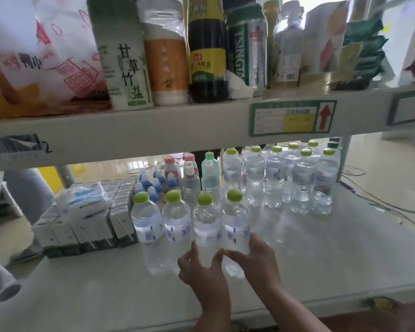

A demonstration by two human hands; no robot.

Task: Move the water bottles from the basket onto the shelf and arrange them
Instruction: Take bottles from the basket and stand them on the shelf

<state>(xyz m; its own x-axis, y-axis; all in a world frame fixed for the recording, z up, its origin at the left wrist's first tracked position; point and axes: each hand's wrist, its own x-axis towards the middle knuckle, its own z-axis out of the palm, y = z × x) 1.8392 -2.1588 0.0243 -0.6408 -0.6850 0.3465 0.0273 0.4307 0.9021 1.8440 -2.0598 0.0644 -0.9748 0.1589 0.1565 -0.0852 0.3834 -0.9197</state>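
Several clear water bottles with green caps stand in a front row on the white lower shelf (321,255). My left hand (199,267) grips the base of the third bottle (205,221) in that row. My right hand (254,257) grips the base of the fourth bottle (235,219), which touches the third. Two more bottles (146,224) stand to their left, side by side. A larger group of the same bottles (300,178) stands further back on the right. The basket is out of view.
Small white boxes (82,226) and a tissue pack (82,200) fill the shelf's left side. Other small bottles (189,178) stand behind the front row. The upper shelf (153,125) holds jars, a sauce bottle and cans. A paper roll (3,288) lies at lower left.
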